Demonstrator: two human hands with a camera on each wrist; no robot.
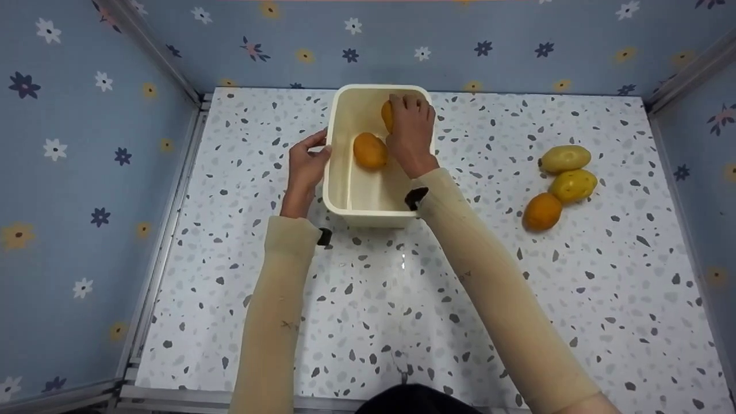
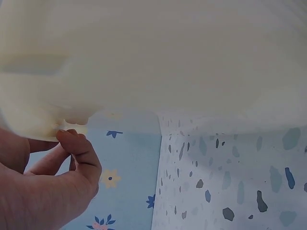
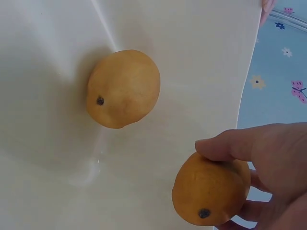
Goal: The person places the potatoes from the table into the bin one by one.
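Observation:
A cream plastic bin (image 1: 376,214) stands at the middle back of the table. My right hand (image 1: 411,129) reaches inside and grips an orange mango (image 3: 208,191) between thumb and fingers, near the bin's back right. Another orange mango (image 1: 370,152) lies on the bin floor, apart from the held one; its dark stem end shows in the right wrist view. Outside the bin's left wall, my left hand (image 1: 306,164) holds the edge with thumb and bent fingers. Part of that grip is hidden behind the bin wall in the left wrist view.
To the right on the speckled table (image 1: 621,276), a greenish-yellow fruit (image 1: 566,158), a yellow fruit (image 1: 574,185) and an orange mango (image 1: 542,211) lie close together. Blue flowered panels (image 1: 402,34) enclose the back and both sides.

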